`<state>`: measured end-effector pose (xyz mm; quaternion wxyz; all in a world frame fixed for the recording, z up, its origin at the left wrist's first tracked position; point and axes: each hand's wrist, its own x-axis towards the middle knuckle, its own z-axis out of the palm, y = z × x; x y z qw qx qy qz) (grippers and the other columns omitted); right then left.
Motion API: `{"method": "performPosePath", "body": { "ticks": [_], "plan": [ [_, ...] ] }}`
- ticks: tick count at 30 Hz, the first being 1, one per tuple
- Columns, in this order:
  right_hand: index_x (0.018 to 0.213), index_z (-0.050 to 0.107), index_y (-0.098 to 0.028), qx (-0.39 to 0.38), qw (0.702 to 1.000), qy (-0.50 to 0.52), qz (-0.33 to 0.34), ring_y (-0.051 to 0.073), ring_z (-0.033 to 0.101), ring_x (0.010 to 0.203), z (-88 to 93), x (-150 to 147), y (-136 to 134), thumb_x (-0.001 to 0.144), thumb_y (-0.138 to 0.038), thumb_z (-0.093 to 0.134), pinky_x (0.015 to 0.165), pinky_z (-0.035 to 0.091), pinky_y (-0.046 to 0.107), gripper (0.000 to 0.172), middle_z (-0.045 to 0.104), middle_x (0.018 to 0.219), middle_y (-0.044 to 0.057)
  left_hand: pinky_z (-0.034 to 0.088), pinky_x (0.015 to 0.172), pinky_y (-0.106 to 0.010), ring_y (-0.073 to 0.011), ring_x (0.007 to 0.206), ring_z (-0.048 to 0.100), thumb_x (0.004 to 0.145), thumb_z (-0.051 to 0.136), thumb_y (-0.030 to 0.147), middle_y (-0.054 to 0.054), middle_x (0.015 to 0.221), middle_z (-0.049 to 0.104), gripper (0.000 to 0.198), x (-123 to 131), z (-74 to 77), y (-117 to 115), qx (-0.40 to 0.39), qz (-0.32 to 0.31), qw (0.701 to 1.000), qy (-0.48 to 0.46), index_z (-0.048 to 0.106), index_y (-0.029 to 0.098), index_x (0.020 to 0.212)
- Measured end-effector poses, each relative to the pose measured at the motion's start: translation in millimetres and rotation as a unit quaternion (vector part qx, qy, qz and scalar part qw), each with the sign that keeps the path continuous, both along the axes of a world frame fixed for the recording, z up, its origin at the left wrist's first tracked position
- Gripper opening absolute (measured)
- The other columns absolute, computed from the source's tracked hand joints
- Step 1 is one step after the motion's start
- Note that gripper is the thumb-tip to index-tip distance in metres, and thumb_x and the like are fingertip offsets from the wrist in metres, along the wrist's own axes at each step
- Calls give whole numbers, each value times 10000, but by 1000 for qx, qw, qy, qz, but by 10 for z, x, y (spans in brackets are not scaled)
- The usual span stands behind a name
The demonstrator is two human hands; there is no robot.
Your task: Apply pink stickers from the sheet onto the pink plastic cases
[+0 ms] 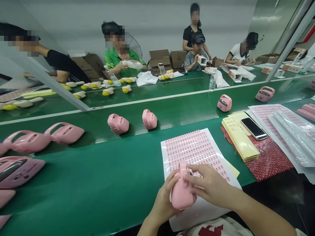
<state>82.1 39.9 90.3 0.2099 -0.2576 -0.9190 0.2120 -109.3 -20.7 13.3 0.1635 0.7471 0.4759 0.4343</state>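
A pink plastic device with a loop handle (183,195) is held in front of me, above a sheet of small pink-and-red oval stickers (189,144). My left hand (164,200) is wrapped round its left side. From the right, my right hand (205,182) has its fingers on the handle and the device's right side; whether a sticker is under those fingertips cannot be made out. The sticker sheet lies partly beneath my forearms, its lower part hidden by my hands and the device.
Similar pink devices stand along the green belt (172,116) and at the left, one nearest (22,172). On the right are yellow label sheets (240,139), a phone (254,128), red bubble wrap (270,160) and plastic-covered sheets (292,134). Several co-workers sit or stand across the line.
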Motion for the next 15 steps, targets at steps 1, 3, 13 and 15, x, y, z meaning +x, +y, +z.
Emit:
{"method": "performPosePath", "body": {
  "ticks": [1,3,13,15],
  "plan": [
    [1216,455,-229,-23,1000,-6,8,233,495,1039,-2,10,1,798,-178,526,830,431,385,426,490,1228,107,468,858,-446,-308,1153,450,615,713,296,-150,1266,419,817,-6,9,1,1,2,1000,4,239,296,1280],
    [1308,338,-220,-82,997,2,7,246,431,1136,-18,6,19,757,-197,578,900,402,390,601,421,1298,117,468,859,-447,-306,1156,449,612,716,297,-145,1263,424,821,-17,17,0,5,4,1000,12,237,302,1279],
    [1239,366,-194,-394,900,188,-5,227,346,1205,-196,-277,214,717,-368,586,1004,282,404,592,386,1274,107,482,817,-405,-308,1146,459,631,694,241,-184,1303,381,838,-4,32,-6,41,-24,998,45,210,289,1313],
    [1182,415,-200,-423,882,207,-18,221,397,1153,-209,-291,274,731,-405,564,974,306,398,517,436,1214,96,479,823,-407,-307,1145,461,638,696,296,-190,1301,376,830,20,61,3,35,-46,998,28,214,282,1313]
  ]
}}
